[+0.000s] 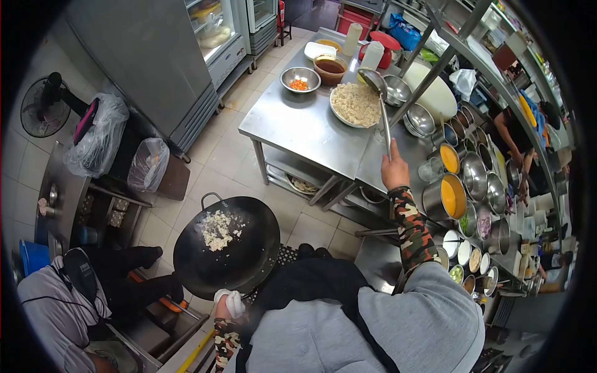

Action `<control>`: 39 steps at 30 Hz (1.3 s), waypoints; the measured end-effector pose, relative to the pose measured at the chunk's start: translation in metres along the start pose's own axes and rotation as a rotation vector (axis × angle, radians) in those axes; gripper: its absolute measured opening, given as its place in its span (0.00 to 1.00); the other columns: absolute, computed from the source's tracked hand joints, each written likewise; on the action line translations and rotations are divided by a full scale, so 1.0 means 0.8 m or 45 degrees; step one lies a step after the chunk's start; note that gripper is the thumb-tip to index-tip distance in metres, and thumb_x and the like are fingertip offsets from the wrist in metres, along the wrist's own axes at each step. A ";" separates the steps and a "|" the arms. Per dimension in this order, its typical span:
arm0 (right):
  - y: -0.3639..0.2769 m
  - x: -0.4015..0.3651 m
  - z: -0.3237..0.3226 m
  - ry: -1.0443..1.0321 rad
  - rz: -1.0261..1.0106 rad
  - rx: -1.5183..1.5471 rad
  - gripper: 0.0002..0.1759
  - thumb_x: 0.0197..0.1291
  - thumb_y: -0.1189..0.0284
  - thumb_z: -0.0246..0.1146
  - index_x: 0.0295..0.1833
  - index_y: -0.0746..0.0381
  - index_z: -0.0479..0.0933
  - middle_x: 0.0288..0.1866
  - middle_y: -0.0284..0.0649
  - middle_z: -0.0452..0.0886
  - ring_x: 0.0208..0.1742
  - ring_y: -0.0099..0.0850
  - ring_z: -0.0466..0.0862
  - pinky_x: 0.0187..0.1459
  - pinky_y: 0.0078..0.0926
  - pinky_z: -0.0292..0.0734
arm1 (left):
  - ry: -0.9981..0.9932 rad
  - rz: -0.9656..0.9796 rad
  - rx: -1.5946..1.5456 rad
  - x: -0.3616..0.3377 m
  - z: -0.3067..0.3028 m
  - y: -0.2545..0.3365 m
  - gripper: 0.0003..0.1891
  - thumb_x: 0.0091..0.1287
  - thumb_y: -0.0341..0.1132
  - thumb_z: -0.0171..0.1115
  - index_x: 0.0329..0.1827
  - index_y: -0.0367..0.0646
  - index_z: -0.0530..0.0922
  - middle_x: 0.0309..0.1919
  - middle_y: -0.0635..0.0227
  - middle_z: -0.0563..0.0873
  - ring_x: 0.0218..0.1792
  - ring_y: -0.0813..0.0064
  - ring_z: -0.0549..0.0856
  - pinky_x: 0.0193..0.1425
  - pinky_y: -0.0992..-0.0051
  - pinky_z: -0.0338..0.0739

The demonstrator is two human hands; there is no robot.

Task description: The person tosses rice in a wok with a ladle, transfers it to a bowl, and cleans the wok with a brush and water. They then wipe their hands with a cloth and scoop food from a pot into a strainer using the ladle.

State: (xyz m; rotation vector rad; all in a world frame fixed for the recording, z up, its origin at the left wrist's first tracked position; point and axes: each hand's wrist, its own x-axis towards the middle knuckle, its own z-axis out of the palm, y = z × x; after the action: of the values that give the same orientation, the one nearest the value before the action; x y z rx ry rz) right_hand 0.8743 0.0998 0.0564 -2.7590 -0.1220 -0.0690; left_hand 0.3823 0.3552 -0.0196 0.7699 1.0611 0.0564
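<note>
With a folded white cloth (234, 303) in its grip, my left hand (222, 309) is closed at the near rim of a large black wok (252, 239). Crumbly pale food (219, 231) lies in the wok, which is tilted. My right hand (394, 168) reaches forward, wrapped round the long handle of a metal ladle (386, 127). The ladle's head is over the right edge of a bowl heaped with the same sort of pale crumbly food (356, 104), on the steel table (292, 133).
Beside the heaped bowl stand a steel bowl of orange pieces (300, 81) and a brown bowl of dark sauce (329, 67). Pots of yellow liquid (452, 198) and many bowls line the right counter. A seated person (68, 298) is at left, close to the wok.
</note>
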 end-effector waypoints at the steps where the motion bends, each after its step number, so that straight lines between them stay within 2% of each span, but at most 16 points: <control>1: 0.003 0.002 0.001 0.056 -0.023 0.086 0.31 0.62 0.65 0.55 0.71 0.52 0.59 0.43 0.55 0.81 0.47 0.55 0.80 0.50 0.50 0.73 | 0.004 -0.022 -0.056 0.002 -0.003 -0.001 0.07 0.56 0.34 0.59 0.36 0.47 0.73 0.27 0.70 0.78 0.28 0.74 0.80 0.31 0.71 0.77; 5: 0.039 0.032 0.032 0.390 -0.431 0.270 0.30 0.60 0.68 0.58 0.68 0.59 0.63 0.37 0.49 0.83 0.36 0.45 0.84 0.40 0.42 0.77 | -0.001 -0.044 -0.204 0.003 -0.013 -0.002 0.08 0.61 0.42 0.54 0.31 0.49 0.75 0.26 0.69 0.80 0.26 0.72 0.81 0.27 0.71 0.76; 7: 0.026 0.033 0.025 -0.023 0.054 0.928 0.29 0.60 0.71 0.60 0.67 0.63 0.65 0.28 0.39 0.80 0.22 0.29 0.79 0.26 0.30 0.75 | 0.027 0.017 -0.172 0.005 -0.018 -0.003 0.11 0.62 0.45 0.52 0.30 0.49 0.77 0.27 0.69 0.82 0.26 0.71 0.82 0.27 0.72 0.76; 10: 0.005 0.014 -0.016 -0.215 0.215 1.105 0.27 0.61 0.72 0.59 0.67 0.61 0.66 0.22 0.32 0.73 0.16 0.19 0.69 0.16 0.22 0.66 | -0.063 -0.034 -0.171 0.011 -0.037 0.006 0.13 0.61 0.46 0.53 0.34 0.47 0.79 0.29 0.67 0.83 0.28 0.69 0.83 0.29 0.72 0.77; 14: 0.005 0.001 -0.009 -0.087 0.091 0.971 0.30 0.63 0.72 0.59 0.71 0.56 0.61 0.20 0.31 0.70 0.12 0.19 0.67 0.12 0.20 0.62 | -0.059 -0.046 -0.201 0.004 -0.037 0.025 0.12 0.61 0.43 0.53 0.34 0.45 0.79 0.28 0.67 0.82 0.27 0.70 0.82 0.29 0.73 0.77; 17: -0.040 -0.055 -0.071 -0.206 0.267 1.416 0.29 0.65 0.68 0.56 0.71 0.54 0.60 0.19 0.31 0.69 0.11 0.20 0.66 0.10 0.19 0.62 | -0.027 0.088 -0.053 0.012 -0.031 0.048 0.13 0.63 0.38 0.50 0.30 0.38 0.78 0.24 0.64 0.82 0.23 0.71 0.81 0.25 0.77 0.74; 19: -0.053 -0.094 -0.099 -0.609 0.355 2.091 0.30 0.64 0.70 0.54 0.72 0.55 0.58 0.19 0.33 0.68 0.10 0.22 0.66 0.09 0.22 0.62 | -0.059 0.303 -0.100 0.036 -0.012 0.067 0.11 0.63 0.35 0.53 0.31 0.36 0.79 0.25 0.62 0.83 0.25 0.71 0.82 0.28 0.76 0.76; 20: -0.062 -0.116 -0.105 -0.624 0.340 2.105 0.30 0.64 0.70 0.54 0.72 0.55 0.58 0.19 0.33 0.68 0.10 0.22 0.66 0.09 0.22 0.62 | -0.116 0.665 0.375 0.096 -0.039 0.054 0.10 0.62 0.34 0.55 0.32 0.35 0.79 0.26 0.62 0.83 0.26 0.71 0.83 0.30 0.75 0.77; 22: -0.093 -0.141 -0.100 -0.829 0.189 1.887 0.29 0.63 0.71 0.53 0.71 0.55 0.60 0.23 0.36 0.71 0.11 0.22 0.67 0.08 0.20 0.61 | -0.102 1.209 1.094 0.142 -0.050 0.065 0.09 0.60 0.33 0.58 0.33 0.34 0.80 0.27 0.61 0.83 0.28 0.71 0.83 0.33 0.73 0.79; 23: -0.104 -0.134 -0.091 -0.862 0.077 1.537 0.30 0.62 0.72 0.54 0.71 0.57 0.61 0.28 0.38 0.74 0.19 0.28 0.75 0.17 0.27 0.72 | -0.141 1.139 0.893 0.137 0.000 0.093 0.08 0.59 0.32 0.58 0.33 0.35 0.79 0.27 0.62 0.83 0.28 0.70 0.84 0.33 0.73 0.79; 24: -0.120 -0.119 -0.062 -0.695 -0.268 1.297 0.30 0.61 0.73 0.54 0.70 0.57 0.61 0.31 0.41 0.77 0.25 0.33 0.78 0.26 0.30 0.75 | -0.173 1.074 0.687 0.133 0.050 0.121 0.07 0.58 0.31 0.59 0.33 0.35 0.79 0.27 0.62 0.83 0.29 0.70 0.84 0.34 0.72 0.79; 25: -0.145 -0.104 -0.053 -0.483 -0.586 0.978 0.31 0.60 0.72 0.55 0.70 0.55 0.61 0.36 0.45 0.79 0.34 0.40 0.80 0.36 0.32 0.75 | -0.301 0.730 0.048 0.131 0.097 0.142 0.06 0.56 0.30 0.59 0.32 0.36 0.79 0.27 0.63 0.82 0.28 0.69 0.84 0.34 0.72 0.79; 26: -0.170 -0.089 -0.044 -0.193 -0.834 0.646 0.32 0.58 0.72 0.57 0.70 0.53 0.61 0.41 0.49 0.81 0.43 0.47 0.81 0.46 0.35 0.76 | -0.341 0.638 -0.028 0.117 0.135 0.167 0.04 0.55 0.28 0.58 0.32 0.38 0.77 0.27 0.65 0.81 0.29 0.70 0.82 0.35 0.73 0.78; 28: -0.216 -0.041 -0.038 0.247 -1.139 0.208 0.33 0.57 0.71 0.60 0.69 0.45 0.62 0.30 0.45 0.75 0.32 0.47 0.79 0.35 0.42 0.74 | -0.402 0.603 -0.057 0.128 0.183 0.191 0.04 0.54 0.26 0.55 0.33 0.39 0.73 0.27 0.67 0.78 0.29 0.71 0.81 0.34 0.73 0.77; 32: -0.236 0.055 -0.031 0.289 -1.162 -0.058 0.30 0.60 0.73 0.52 0.69 0.45 0.60 0.32 0.46 0.73 0.29 0.46 0.80 0.29 0.45 0.75 | -0.492 0.750 -0.150 0.161 0.271 0.219 0.06 0.56 0.27 0.55 0.34 0.34 0.75 0.27 0.61 0.81 0.26 0.67 0.83 0.30 0.70 0.79; 39: -0.090 0.098 -0.074 -0.036 -1.177 -0.056 0.34 0.58 0.74 0.52 0.70 0.41 0.59 0.32 0.48 0.75 0.28 0.47 0.80 0.31 0.45 0.77 | -0.456 0.791 -0.349 0.198 0.401 0.254 0.05 0.55 0.26 0.55 0.34 0.38 0.73 0.26 0.64 0.78 0.26 0.68 0.83 0.29 0.69 0.80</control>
State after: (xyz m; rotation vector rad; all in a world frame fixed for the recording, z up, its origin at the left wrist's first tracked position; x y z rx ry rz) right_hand 0.9437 0.1505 0.1429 -2.4976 -1.3845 -0.2711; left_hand 0.7836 0.3949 0.0623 0.7974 0.4345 0.5617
